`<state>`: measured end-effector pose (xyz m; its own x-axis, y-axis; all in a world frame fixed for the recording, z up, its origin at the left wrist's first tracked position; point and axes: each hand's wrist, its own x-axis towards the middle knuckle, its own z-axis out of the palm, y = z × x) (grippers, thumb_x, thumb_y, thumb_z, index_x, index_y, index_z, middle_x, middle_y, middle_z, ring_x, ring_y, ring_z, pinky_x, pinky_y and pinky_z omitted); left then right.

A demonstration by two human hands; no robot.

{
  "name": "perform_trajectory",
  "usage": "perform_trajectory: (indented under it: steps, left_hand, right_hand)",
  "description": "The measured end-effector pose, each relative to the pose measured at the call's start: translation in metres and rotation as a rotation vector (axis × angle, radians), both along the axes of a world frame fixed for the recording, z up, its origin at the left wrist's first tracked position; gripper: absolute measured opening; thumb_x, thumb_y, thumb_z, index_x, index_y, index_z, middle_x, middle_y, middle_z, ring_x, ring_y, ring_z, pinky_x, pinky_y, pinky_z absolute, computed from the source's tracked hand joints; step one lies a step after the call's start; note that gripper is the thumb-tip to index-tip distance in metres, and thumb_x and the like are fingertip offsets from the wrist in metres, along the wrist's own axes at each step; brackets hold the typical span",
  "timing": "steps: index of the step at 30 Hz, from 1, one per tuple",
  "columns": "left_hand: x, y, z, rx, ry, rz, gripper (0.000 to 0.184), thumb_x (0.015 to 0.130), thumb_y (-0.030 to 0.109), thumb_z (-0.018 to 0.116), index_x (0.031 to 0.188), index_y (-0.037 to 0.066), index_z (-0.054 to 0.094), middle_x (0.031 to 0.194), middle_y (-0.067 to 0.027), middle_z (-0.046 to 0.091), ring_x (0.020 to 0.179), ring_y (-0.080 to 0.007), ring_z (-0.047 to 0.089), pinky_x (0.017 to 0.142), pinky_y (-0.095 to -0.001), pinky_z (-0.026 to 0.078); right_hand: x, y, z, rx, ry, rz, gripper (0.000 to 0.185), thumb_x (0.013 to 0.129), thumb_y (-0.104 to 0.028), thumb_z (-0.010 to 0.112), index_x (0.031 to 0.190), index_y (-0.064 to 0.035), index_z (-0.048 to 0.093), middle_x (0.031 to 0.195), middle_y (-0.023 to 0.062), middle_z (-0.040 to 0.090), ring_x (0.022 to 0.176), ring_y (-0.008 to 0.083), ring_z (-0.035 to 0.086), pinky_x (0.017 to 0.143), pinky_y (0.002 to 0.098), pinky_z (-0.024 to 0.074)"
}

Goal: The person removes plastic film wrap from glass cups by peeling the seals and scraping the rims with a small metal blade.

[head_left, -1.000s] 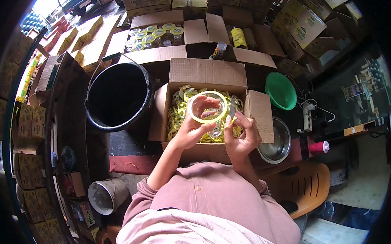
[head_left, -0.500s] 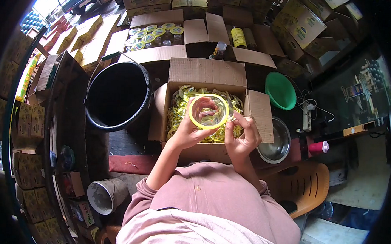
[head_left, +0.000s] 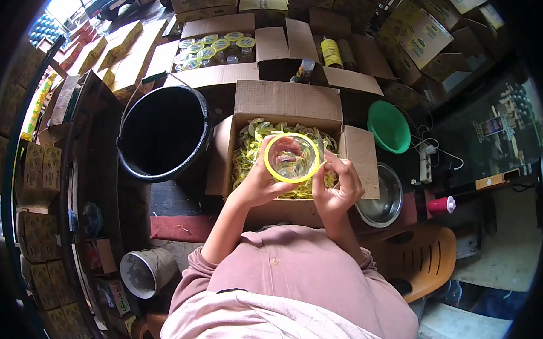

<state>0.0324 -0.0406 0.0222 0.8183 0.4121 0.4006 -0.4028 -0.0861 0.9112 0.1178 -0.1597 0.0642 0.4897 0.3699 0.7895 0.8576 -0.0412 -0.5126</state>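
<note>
Holds a clear cup (head_left: 292,161) with a yellow rim in the left hand (head_left: 261,184), mouth toward the camera, with fingers curled around its side and partly visible through the wall. Grips a knife (head_left: 320,148) between thumb and fingers of the right hand (head_left: 338,187), with blade pointing up just beside the cup's right edge; leaves unclear any contact between blade and rim. Bears the cup directly above an open cardboard box (head_left: 289,99), full of tangled, yellow-edged scraps (head_left: 245,162), on a dark worktop (head_left: 174,203). Wears a dusky pink, buttoned top (head_left: 298,260), with pale cloth (head_left: 248,324) across the front. Faces, beyond the box, an open carton of yellow-lidded cups (head_left: 221,44) and, farther right, a yellow stack (head_left: 331,52). Has a black bucket (head_left: 162,133) to the left and, to the right, a green basin (head_left: 389,127), a round bowl (head_left: 390,203) near the box's side flap and a white power strip (head_left: 426,167). Shares the foreground with an orange slotted chair (head_left: 427,258), right, and a grimy white pail (head_left: 141,274), left.
</note>
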Motion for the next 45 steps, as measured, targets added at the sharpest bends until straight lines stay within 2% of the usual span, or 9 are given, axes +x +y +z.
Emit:
perform_trajectory:
  steps: [5, 8, 12, 14, 17, 19, 22, 35, 45]
  left_hand:
    - [-0.003, 0.002, 0.003, 0.036, 0.012, -0.037, 0.073, 0.062, 0.004, 0.073, 0.122, 0.002, 0.031, 0.114, -0.01, 0.04, 0.108, -0.0204, 0.045, 0.091, -0.032, 0.04]
    - [-0.004, 0.005, 0.002, 0.236, 0.013, -0.042, 0.073, 0.062, 0.003, 0.073, 0.122, 0.002, 0.032, 0.114, -0.0098, 0.043, 0.108, -0.0197, 0.045, 0.093, -0.0332, 0.038]
    - [0.004, -0.002, 0.002, -0.202, -0.06, -0.094, 0.069, 0.067, 0.004, 0.07, 0.124, 0.003, 0.032, 0.114, -0.0092, 0.046, 0.111, -0.0189, 0.044, 0.096, -0.0357, 0.036]
    - [0.005, 0.0, 0.006, -0.247, -0.069, -0.088, 0.063, 0.074, 0.001, 0.061, 0.127, 0.004, 0.028, 0.118, -0.0109, 0.043, 0.113, -0.0204, 0.042, 0.096, -0.0375, 0.036]
    - [0.009, -0.001, 0.004, -0.334, -0.102, -0.064, 0.063, 0.076, 0.01, 0.058, 0.13, 0.005, 0.025, 0.121, -0.0126, 0.042, 0.116, -0.0229, 0.039, 0.097, -0.0359, 0.033]
    - [0.008, -0.002, 0.002, -0.347, -0.111, -0.061, 0.062, 0.077, 0.012, 0.057, 0.13, 0.004, 0.025, 0.122, -0.013, 0.04, 0.116, -0.0223, 0.038, 0.097, -0.0355, 0.033]
    - [0.01, -0.002, -0.001, -0.311, -0.129, -0.092, 0.061, 0.079, -0.001, 0.054, 0.13, 0.008, 0.022, 0.12, -0.0117, 0.039, 0.114, -0.0222, 0.04, 0.094, -0.0364, 0.034]
    - [0.01, -0.006, 0.0, -0.027, -0.073, 0.035, 0.071, 0.073, 0.001, 0.064, 0.128, 0.008, 0.02, 0.117, -0.0124, 0.039, 0.109, -0.0223, 0.042, 0.091, -0.0347, 0.037]
    - [0.006, -0.005, 0.006, 0.082, -0.042, 0.026, 0.072, 0.072, 0.0, 0.065, 0.127, 0.007, 0.02, 0.114, -0.0121, 0.042, 0.108, -0.0214, 0.044, 0.093, -0.0342, 0.037]
  right_hand:
    - [0.003, 0.001, 0.002, -0.004, -0.002, 0.038, 0.031, 0.061, 0.006, 0.062, 0.091, -0.0032, 0.062, 0.067, 0.0055, 0.055, 0.058, 0.0132, 0.055, 0.057, 0.0238, 0.0443]
    - [0.008, 0.001, -0.001, 0.0, 0.051, 0.082, 0.031, 0.061, 0.007, 0.061, 0.091, -0.0024, 0.061, 0.067, 0.0053, 0.055, 0.057, 0.012, 0.053, 0.057, 0.0227, 0.0438]
    - [0.011, 0.0, -0.007, 0.007, 0.164, 0.033, 0.029, 0.063, 0.005, 0.061, 0.091, -0.0024, 0.062, 0.074, 0.0076, 0.062, 0.058, 0.0156, 0.057, 0.055, 0.0252, 0.0458]
    - [0.008, -0.001, -0.003, -0.009, 0.184, -0.019, 0.028, 0.064, 0.004, 0.062, 0.092, -0.0027, 0.062, 0.074, 0.0074, 0.062, 0.057, 0.0157, 0.056, 0.054, 0.0254, 0.0454]
    - [0.008, -0.001, -0.005, 0.0, 0.071, -0.036, 0.026, 0.066, 0.0, 0.068, 0.091, -0.0031, 0.062, 0.066, 0.0038, 0.054, 0.056, 0.0094, 0.05, 0.051, 0.0212, 0.0397]
    - [0.002, -0.001, -0.003, -0.02, 0.076, -0.04, 0.026, 0.067, -0.001, 0.068, 0.091, -0.0036, 0.062, 0.066, 0.0042, 0.054, 0.055, 0.01, 0.05, 0.051, 0.0218, 0.0398]
    - [-0.001, 0.003, -0.007, -0.011, 0.048, -0.03, 0.026, 0.067, -0.001, 0.067, 0.092, -0.0041, 0.062, 0.066, 0.0048, 0.054, 0.055, 0.0111, 0.05, 0.051, 0.023, 0.0402]
    - [-0.001, 0.005, -0.007, -0.008, 0.005, -0.07, 0.025, 0.067, -0.002, 0.064, 0.092, -0.0035, 0.062, 0.069, 0.0068, 0.057, 0.059, 0.0163, 0.054, 0.055, 0.0267, 0.0433]
    - [0.005, 0.007, -0.001, 0.007, 0.005, -0.021, 0.025, 0.067, -0.001, 0.064, 0.092, -0.0029, 0.062, 0.071, 0.0067, 0.058, 0.058, 0.0152, 0.054, 0.055, 0.026, 0.0434]
